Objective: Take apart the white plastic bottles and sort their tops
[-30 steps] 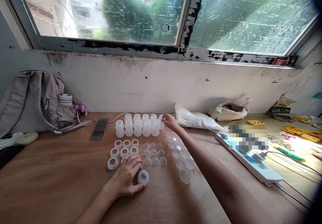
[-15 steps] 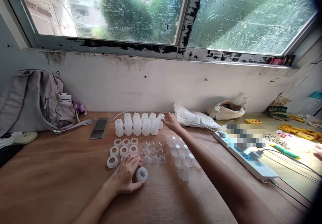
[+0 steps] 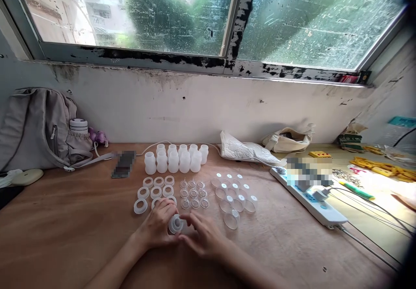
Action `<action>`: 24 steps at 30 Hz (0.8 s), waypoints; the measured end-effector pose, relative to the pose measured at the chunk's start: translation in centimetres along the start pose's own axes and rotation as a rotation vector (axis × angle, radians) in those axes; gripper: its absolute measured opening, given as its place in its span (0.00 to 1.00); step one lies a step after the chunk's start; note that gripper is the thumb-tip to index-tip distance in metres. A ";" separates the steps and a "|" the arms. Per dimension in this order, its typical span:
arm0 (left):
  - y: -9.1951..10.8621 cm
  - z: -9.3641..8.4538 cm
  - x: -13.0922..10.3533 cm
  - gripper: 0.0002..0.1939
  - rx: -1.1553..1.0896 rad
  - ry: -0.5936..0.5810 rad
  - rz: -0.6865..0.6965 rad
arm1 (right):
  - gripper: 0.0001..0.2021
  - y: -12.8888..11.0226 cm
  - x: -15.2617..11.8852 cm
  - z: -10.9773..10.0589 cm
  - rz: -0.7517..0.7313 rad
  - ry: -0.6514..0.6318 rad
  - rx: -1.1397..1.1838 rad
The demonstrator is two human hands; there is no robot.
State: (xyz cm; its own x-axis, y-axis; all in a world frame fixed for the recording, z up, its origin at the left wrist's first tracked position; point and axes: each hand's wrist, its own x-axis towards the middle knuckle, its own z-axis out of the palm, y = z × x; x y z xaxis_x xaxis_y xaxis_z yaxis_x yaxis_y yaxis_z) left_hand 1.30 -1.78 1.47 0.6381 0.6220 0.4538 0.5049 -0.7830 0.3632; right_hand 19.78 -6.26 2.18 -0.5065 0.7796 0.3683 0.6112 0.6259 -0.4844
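Note:
A small translucent baby bottle [image 3: 176,224] stands in front of me, seen from above with a ring and a clear nipple on top. My left hand [image 3: 159,222] wraps round its left side. From the right, my right hand [image 3: 206,237] closes its thumb and fingers on the edge; slight blur hides the exact contact. Beyond my left hand lie several white collar rings [image 3: 156,192], partly covered by its fingers. Rows of clear nipples [image 3: 193,192] sit right of the rings. Farther right are several clear dome caps [image 3: 231,219] with white dots.
Several frosted bottles [image 3: 173,162] stand in two rows near the wall. A phone [image 3: 123,164] and a grey backpack [image 3: 39,128] are at left. To the right are a white padded pouch [image 3: 243,148], a cloth bag [image 3: 289,141] and a power strip [image 3: 312,200] with trailing cables.
My right hand has come back from the rear bottle row to the bottle at my left hand. The rear right bottle stands free of the hand. The view has shifted slightly.

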 end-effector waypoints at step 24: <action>1.5 0.9 -0.2 0.13 -0.015 -0.022 0.022 | 0.10 2.1 -0.4 3.0 0.161 0.145 0.176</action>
State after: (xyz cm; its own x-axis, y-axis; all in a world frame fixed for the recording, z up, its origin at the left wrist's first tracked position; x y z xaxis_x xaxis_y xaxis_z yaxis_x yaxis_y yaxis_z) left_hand 2.42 -3.08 1.18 0.6614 0.6047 0.4438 0.4821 -0.7960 0.3661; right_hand 19.45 -5.33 -1.34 -0.3110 0.8715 0.3792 0.5549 0.4904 -0.6720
